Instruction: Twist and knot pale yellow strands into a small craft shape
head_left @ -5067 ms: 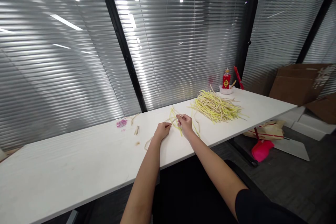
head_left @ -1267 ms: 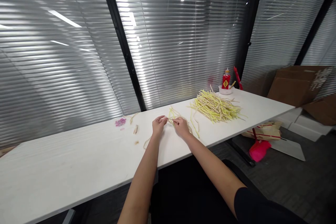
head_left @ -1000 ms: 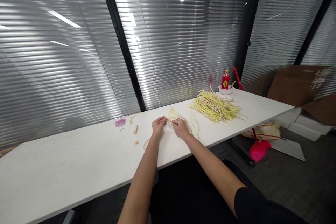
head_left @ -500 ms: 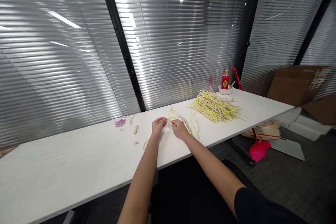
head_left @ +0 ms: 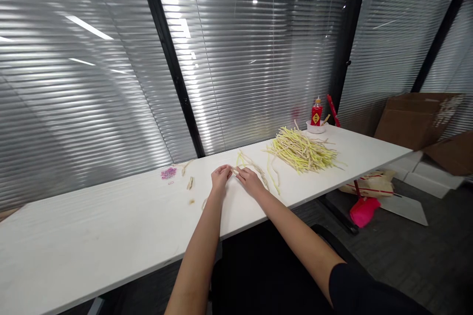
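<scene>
Between my two hands, above the white table [head_left: 148, 216], is a short pale strand [head_left: 233, 171]. My left hand [head_left: 220, 177] pinches its left end, and the fingers of my right hand [head_left: 250, 180] close on its right end. Loose yellow-green and beige strands [head_left: 274, 172] lie just beyond and to the right of my right hand. Farther right is a large pile of similar strands [head_left: 303, 150]. Left of my left hand are a small tied bundle [head_left: 189, 183], a small tan piece [head_left: 191, 202] and a cluster of pink-purple bands [head_left: 168, 173].
A red bottle [head_left: 316, 112] with a yellow cap stands in a white bowl [head_left: 315, 128] at the back right. Cardboard boxes [head_left: 414, 118] stand beyond the table's right end. Window blinds [head_left: 244, 59] rise behind the table. A pink object [head_left: 364, 211] lies on the floor.
My right hand's fingers have shifted slightly up and left, with a short strand now visible between both hands. The camera view has moved a little.
</scene>
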A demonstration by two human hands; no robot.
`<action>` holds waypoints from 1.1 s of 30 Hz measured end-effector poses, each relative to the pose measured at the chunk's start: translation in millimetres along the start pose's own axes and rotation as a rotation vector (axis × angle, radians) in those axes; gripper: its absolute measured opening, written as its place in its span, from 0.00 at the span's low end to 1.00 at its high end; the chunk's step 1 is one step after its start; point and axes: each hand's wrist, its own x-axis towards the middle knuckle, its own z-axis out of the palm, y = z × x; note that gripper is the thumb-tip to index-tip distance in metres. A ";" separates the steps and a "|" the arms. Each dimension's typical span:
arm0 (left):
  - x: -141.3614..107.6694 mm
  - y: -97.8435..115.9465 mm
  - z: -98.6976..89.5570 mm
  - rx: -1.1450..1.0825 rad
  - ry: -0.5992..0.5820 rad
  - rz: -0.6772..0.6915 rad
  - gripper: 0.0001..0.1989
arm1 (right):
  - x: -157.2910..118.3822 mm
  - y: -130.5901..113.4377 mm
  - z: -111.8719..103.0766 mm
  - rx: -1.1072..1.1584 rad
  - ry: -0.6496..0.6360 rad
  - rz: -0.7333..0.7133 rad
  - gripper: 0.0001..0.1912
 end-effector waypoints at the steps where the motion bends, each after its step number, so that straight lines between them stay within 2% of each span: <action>1: 0.1 -0.4 -0.1 0.001 -0.007 0.002 0.16 | -0.1 0.5 0.7 -0.007 0.007 -0.001 0.19; 15: -3.9 3.5 1.3 0.003 -0.074 -0.059 0.16 | -0.8 5.3 2.0 0.121 0.034 0.064 0.12; 19: -5.0 4.8 1.3 -0.016 -0.126 -0.099 0.16 | 0.8 7.1 0.4 0.247 0.080 0.049 0.12; 23: -6.7 7.1 2.4 -0.038 -0.219 -0.101 0.17 | 3.4 5.8 -0.4 0.476 0.111 0.051 0.11; 27: -8.0 8.8 3.3 -0.089 -0.362 -0.117 0.20 | 5.1 1.9 -0.4 0.691 0.043 0.105 0.11; 33: -7.9 7.7 2.7 -0.132 -0.421 -0.089 0.18 | 5.4 -1.1 1.0 0.908 -0.102 0.252 0.18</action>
